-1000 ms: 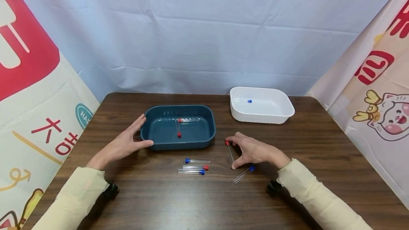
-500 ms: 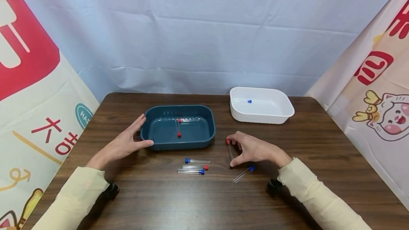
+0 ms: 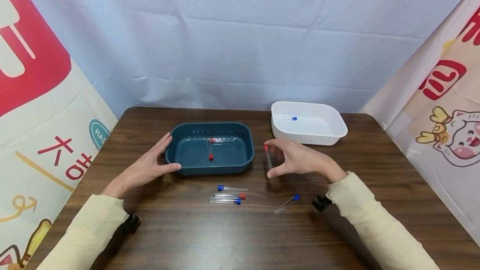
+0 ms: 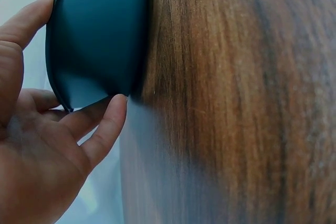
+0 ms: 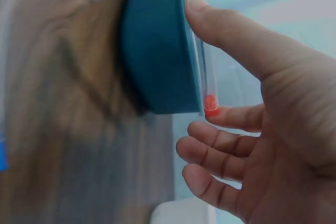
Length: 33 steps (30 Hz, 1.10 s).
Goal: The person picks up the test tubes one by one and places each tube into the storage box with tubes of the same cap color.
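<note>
My right hand (image 3: pixel 301 157) pinches a clear test tube with a red cap (image 3: pixel 269 158) end to end, raised above the table. In the right wrist view the index finger touches the red cap (image 5: pixel 211 104) and the thumb is at the other end. My left hand (image 3: pixel 144 169) rests on the left end of a dark teal basin (image 3: pixel 213 170), thumb and fingers spread along its wall. Two red-capped tubes lie inside the basin, one tube (image 3: pixel 209 150) pointing toward me. In the left wrist view fingertips touch the basin's wall (image 4: pixel 100 35).
A white basin (image 3: pixel 305 138) at the back right holds a blue-capped tube (image 3: pixel 294 118). In front of the teal basin lie two blue-capped tubes and a red-capped tube (image 3: pixel 229 196). Another blue-capped tube (image 3: pixel 287 205) lies at the right on the wooden table (image 3: pixel 195 232).
My right hand has lifted the red-capped tube off the table and moved it away from me, toward the basins. The left hand stays on the teal basin.
</note>
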Available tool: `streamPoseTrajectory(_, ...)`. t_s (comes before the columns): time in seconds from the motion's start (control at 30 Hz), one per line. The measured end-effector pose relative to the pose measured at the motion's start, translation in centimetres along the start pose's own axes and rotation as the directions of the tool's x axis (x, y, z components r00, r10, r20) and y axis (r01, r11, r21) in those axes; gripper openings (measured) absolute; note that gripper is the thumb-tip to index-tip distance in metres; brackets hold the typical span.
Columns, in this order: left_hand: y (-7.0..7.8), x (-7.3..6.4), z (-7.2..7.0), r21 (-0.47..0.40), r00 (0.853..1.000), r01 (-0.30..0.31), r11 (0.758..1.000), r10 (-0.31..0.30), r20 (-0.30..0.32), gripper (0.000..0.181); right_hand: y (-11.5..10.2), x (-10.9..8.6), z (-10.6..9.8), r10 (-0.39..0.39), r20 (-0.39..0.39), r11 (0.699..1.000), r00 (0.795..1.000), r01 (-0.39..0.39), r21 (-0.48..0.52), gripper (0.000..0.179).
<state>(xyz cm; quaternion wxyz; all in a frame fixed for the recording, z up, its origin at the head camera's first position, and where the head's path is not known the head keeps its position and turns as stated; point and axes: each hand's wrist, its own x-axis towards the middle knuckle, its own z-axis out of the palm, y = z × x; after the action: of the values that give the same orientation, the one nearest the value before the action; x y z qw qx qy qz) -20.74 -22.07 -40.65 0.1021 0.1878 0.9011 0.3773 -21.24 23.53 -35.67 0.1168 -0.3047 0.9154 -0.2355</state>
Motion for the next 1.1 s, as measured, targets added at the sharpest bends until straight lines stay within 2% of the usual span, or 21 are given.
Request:
streamPoseTrajectory(0.33,0.1,0.0,0.0,-0.005,1.0,-0.003,1.0,0.003,0.001,0.102,-1.9,2.7,-1.6,-0.049,-0.016,0.998,0.999,0.048,-0.038,0.095)
streamPoseTrajectory(0.57,0.0,0.0,0.0,0.001,1.0,0.004,1.0,-0.004,-0.003,0.102,-2.8,5.1,-1.6,-0.07,0.003,0.997,0.998,0.07,0.02,0.091)
streamPoseTrajectory(1.1,0.0,0.0,0.1,0.002,1.0,0.008,1.0,-0.008,-0.008,0.101,-4.3,9.7,-1.0,-0.073,0.048,0.997,0.996,0.071,0.034,0.089)
